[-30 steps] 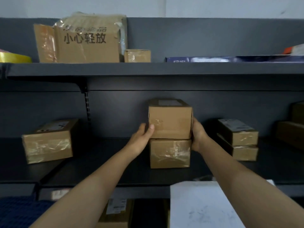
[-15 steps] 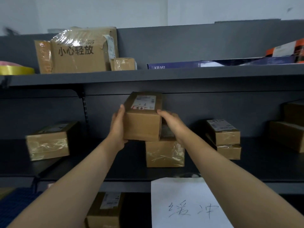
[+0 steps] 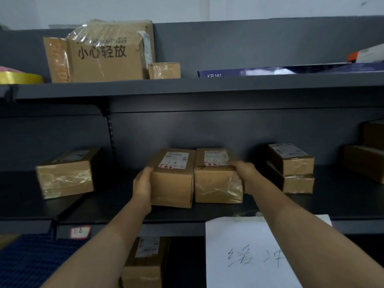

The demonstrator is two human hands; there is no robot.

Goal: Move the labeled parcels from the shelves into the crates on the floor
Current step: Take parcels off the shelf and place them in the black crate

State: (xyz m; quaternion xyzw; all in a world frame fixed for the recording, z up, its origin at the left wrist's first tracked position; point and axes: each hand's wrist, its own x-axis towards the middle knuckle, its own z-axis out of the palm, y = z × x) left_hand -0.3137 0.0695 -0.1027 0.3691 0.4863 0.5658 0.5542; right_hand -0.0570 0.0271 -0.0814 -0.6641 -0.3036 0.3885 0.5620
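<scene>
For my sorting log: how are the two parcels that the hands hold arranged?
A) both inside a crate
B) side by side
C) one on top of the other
B: the left parcel and the right parcel stand next to each other, labels facing up.
</scene>
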